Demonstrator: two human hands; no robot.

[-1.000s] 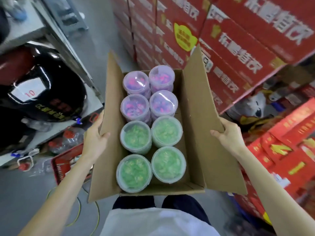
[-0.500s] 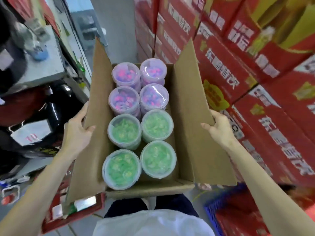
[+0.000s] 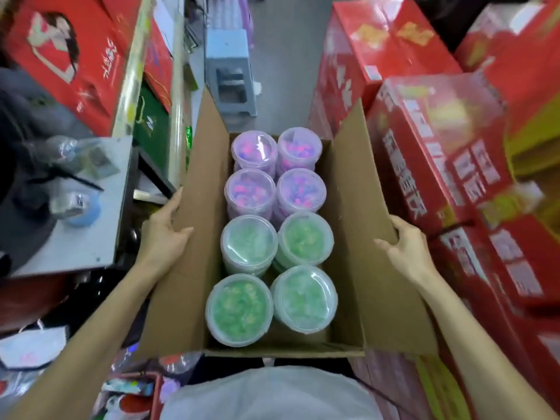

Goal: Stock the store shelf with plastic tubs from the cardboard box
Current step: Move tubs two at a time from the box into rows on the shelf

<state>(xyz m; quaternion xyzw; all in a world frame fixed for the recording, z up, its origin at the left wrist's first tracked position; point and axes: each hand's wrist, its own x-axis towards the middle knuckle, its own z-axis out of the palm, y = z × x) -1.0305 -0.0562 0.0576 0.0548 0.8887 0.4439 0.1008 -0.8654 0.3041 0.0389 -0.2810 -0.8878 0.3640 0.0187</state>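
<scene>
The cardboard box (image 3: 357,237) was held at waist level in front of the person, its long flaps standing open on both sides. Inside it, eight clear-lidded plastic tubs stood upright in two columns of four, touching one another: four green-filled tubs (image 3: 239,309) in the near half and four pink-and-purple-filled tubs (image 3: 251,192) in the far half. The left hand (image 3: 165,234) was clamped on the left flap, thumb lying on the flap's inner face and the fingers wrapped behind it. The right hand (image 3: 407,247) was clamped on the right flap in the same manner, thumb inside and fingers curled over the outer edge. A white shirt (image 3: 269,395) showed below the box. To the right, stacked red cartons (image 3: 454,165) with printed characters stood just beside the box. To the left was a grey counter (image 3: 88,234) carrying blurred small items, with red gift boxes (image 3: 66,53) beyond it. A grey plastic stool (image 3: 231,77) stood on the aisle floor ahead.
</scene>
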